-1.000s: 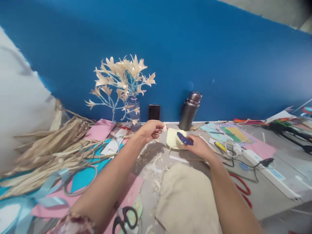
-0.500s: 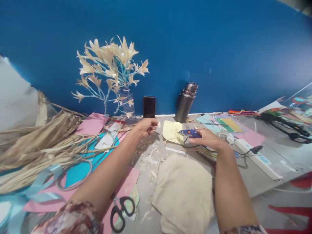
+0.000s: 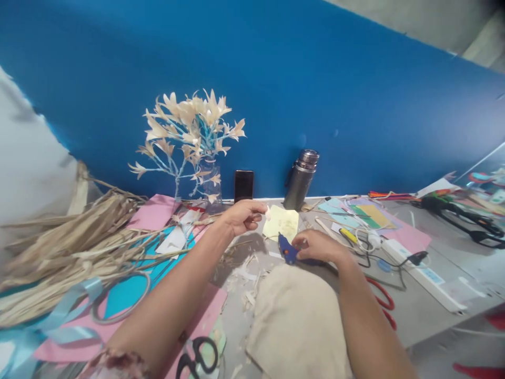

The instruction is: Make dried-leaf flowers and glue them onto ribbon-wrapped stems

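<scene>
My right hand [image 3: 315, 246] grips a blue hot glue gun [image 3: 288, 250] whose nozzle points up at the near edge of a yellow paper square [image 3: 281, 221]. Dried glue marks seem to cover that paper. Just left of it, my left hand [image 3: 246, 217] is closed in a pinch, with a small pale piece [image 3: 268, 213] at its fingertips, too small to name. Below the glue gun lies a folded beige cloth [image 3: 298, 321]. Pale scraps [image 3: 246, 273] are strewn between the cloth and my left forearm.
A glass vase [image 3: 211, 181] with pale handmade flowers [image 3: 197, 118], a phone [image 3: 243, 185] and a steel flask [image 3: 302, 179] stand by the blue wall. Black-handled scissors [image 3: 197, 358] lie in front; dried husks [image 3: 67, 231] pile up left. A power strip [image 3: 424, 276] and cords lie right.
My right hand has brought the glue gun left and nearer to me, turning its nozzle upward and off the yellow paper. My left hand has shifted slightly right, still pinching. The view has tilted up.
</scene>
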Available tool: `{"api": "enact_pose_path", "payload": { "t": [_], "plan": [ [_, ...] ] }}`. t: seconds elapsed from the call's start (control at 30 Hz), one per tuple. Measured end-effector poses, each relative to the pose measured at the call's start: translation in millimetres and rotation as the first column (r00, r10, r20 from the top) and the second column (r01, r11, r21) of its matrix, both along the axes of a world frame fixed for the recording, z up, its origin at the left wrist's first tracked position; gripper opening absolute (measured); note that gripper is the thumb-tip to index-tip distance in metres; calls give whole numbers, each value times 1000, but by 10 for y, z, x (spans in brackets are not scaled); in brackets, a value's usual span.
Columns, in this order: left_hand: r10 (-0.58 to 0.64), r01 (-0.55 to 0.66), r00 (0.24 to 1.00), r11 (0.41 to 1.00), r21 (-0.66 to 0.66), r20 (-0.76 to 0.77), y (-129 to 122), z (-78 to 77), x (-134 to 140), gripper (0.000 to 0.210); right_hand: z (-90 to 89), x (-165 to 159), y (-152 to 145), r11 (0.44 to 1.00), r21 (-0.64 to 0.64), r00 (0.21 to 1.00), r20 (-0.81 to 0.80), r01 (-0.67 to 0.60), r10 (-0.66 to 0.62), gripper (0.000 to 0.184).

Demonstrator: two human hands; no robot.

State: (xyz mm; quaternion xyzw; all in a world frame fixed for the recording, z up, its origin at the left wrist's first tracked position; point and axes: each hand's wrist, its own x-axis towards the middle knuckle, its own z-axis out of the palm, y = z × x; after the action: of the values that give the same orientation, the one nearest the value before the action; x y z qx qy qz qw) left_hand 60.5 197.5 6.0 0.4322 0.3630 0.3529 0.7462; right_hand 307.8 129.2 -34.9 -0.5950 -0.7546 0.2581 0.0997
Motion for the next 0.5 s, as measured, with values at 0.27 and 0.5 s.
{"api": "enact_pose_path", "payload": {
  "t": [0.27,0.5],
  "plan": [
    [-108,123,987,984,129,-116,-182,69,109,16,175,-453,-148,952,166,739,-669,257,-83,28],
    [-41,126,962,944,305,-271,-240,78,132,17,138,-508,-131,945,84,602,-788,316,-131,25]
  ]
}}
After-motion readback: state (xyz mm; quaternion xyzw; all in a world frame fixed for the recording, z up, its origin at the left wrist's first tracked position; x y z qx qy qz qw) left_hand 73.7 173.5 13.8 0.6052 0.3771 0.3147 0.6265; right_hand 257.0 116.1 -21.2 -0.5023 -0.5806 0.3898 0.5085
